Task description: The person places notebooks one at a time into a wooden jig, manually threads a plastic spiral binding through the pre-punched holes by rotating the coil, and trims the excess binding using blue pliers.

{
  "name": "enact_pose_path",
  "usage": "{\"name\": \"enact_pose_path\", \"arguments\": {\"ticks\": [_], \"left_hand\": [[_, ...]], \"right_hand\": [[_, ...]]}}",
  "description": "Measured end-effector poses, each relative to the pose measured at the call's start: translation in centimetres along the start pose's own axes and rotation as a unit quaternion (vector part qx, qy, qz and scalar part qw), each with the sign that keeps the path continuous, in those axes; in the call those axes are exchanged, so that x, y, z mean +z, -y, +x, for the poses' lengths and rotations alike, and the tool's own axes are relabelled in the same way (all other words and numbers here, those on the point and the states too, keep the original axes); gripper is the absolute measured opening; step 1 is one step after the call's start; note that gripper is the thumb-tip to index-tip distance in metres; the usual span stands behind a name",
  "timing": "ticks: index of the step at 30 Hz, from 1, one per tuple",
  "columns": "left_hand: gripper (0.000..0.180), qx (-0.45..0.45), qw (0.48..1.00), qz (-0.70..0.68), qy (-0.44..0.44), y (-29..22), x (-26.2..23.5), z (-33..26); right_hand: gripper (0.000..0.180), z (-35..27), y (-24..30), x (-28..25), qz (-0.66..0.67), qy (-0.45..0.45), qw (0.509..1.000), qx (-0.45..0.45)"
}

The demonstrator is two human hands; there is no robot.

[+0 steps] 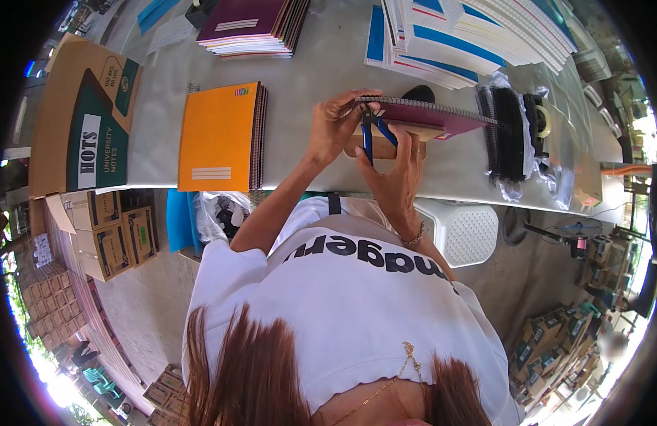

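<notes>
A spiral-bound notebook with a maroon cover (453, 124) stands on its edge over the table, its dark wire coil along the top. My left hand (332, 126) pinches the left end of that coil. In my right hand (398, 177) is a pair of pliers (367, 142) with blue handles, fingers wrapped round them. The jaws meet the coil's end beside my left fingertips; whether they bite on the wire cannot be made out. Below the notebook lies a brown block-like piece (417, 131), partly covered by my right hand.
Orange spiral notebooks (216, 138) are stacked at left, beside a cardboard box (87, 121). Maroon notebooks (254, 28) and white-and-blue page stacks (456, 46) lie at the far side. Black coils (507, 135) and a tape roll (543, 122) are at right. A white stool (465, 233) stands below the table edge.
</notes>
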State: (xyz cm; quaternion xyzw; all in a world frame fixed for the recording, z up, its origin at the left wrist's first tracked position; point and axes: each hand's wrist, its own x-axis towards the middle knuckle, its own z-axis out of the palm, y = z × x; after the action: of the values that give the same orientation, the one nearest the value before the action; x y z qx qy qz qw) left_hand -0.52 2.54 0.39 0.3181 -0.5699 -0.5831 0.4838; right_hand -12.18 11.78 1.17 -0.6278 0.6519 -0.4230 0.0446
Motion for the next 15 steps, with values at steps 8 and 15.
{"name": "enact_pose_path", "arguments": {"ticks": [8, 15], "left_hand": [[0.034, 0.038, 0.997, 0.073, -0.010, 0.1, 0.1, -0.1], [0.035, 0.058, 0.993, 0.100, -0.027, -0.6, 0.5, -0.3]], "right_hand": [[0.049, -0.3, 1.2, -0.8, 0.069, 0.101, 0.985, 0.120], [0.045, 0.0, 0.7, -0.3, 0.066, 0.030, 0.996, 0.052]]}}
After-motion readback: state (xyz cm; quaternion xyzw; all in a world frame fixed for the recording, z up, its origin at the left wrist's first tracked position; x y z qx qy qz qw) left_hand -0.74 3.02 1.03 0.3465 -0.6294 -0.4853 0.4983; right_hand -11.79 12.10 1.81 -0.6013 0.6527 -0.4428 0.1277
